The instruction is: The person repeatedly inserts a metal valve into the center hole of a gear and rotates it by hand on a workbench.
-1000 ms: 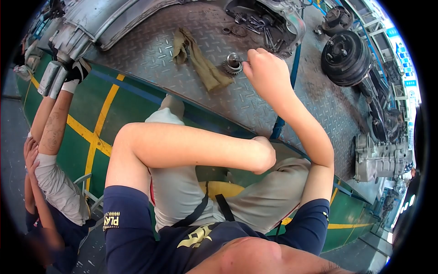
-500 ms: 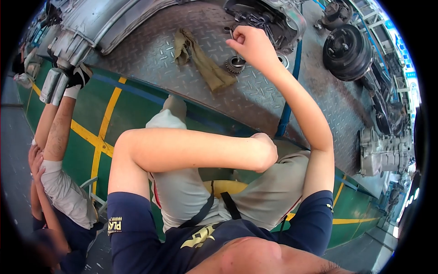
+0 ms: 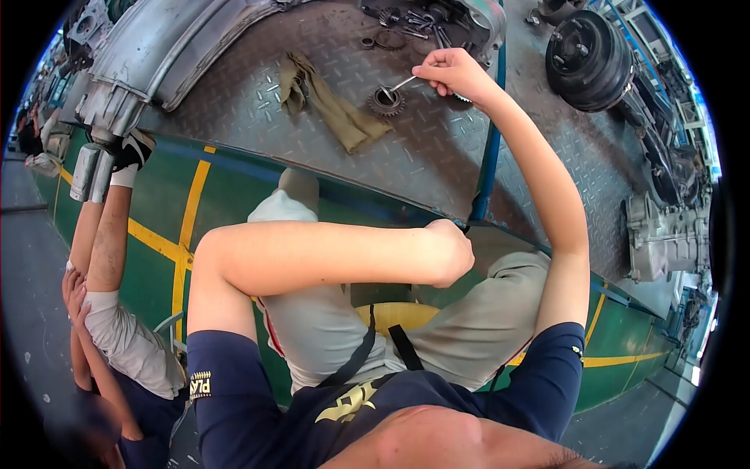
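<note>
My right hand [image 3: 455,76] is above the metal plate tabletop, its fingers pinching a thin metal rod [image 3: 401,84]. The rod slants down to the left, and its lower end reaches the opening of a small toothed gear [image 3: 387,102] lying on the plate. My left hand [image 3: 449,254] is closed and held low by the table's near edge, above my lap. Its fingers are turned away, so anything inside them is hidden. An olive-brown cloth [image 3: 336,113] lies crumpled left of the gear. Partly behind my right wrist is another toothed part [image 3: 462,98].
Several loose gears and bolts [image 3: 414,27] lie by an open metal housing [image 3: 488,19] at the back. A large grey casing [image 3: 172,47] occupies the left. A black drum [image 3: 590,62] and another gearbox casing [image 3: 668,238] stand right. A seated person [image 3: 129,352] is at left.
My right hand has shifted right, away from above the gear, and the rod now slants more and shows more fully. My left hand stays closed near the table edge. The view has shifted slightly.
</note>
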Available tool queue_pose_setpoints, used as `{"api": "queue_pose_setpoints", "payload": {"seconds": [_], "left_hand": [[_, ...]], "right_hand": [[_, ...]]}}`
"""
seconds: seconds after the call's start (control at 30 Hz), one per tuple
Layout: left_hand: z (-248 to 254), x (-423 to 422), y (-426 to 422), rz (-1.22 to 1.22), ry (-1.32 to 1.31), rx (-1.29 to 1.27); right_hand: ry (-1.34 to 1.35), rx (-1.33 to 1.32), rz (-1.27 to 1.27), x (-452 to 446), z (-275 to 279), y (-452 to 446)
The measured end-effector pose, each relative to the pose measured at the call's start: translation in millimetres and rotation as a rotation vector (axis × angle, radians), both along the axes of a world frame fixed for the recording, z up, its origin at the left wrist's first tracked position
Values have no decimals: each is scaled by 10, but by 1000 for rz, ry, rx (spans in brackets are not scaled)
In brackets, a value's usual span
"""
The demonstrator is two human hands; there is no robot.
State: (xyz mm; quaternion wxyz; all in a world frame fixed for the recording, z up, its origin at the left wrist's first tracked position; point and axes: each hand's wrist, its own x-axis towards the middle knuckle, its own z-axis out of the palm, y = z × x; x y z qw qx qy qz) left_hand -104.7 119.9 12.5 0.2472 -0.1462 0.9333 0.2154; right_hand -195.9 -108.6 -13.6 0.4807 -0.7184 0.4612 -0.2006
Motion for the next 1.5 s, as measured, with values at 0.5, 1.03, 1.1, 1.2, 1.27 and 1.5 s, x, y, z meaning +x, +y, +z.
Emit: {"api": "queue_pose_setpoints", "payload": {"seconds": [0.5,1.03,1.1,1.2,1.27,1.5], "left_hand": [[-258,-159,45,33,429,42],[-82,-97,36,-5,440,29],[-42,-68,28,-5,426,28],[-29,-35,15,-6,394,49],[-106,-19,32,29,423,44],[-162,29,8,68,371,71]], "right_hand": [[640,-693,173,61,275,826],[288,-1234,433,699,270,955],[262,-1250,429,767,215,889],[259,-1261,403,847,142,743],[232,-1230,354,884,136,618],[81,-962,92,767,163,116]]}}
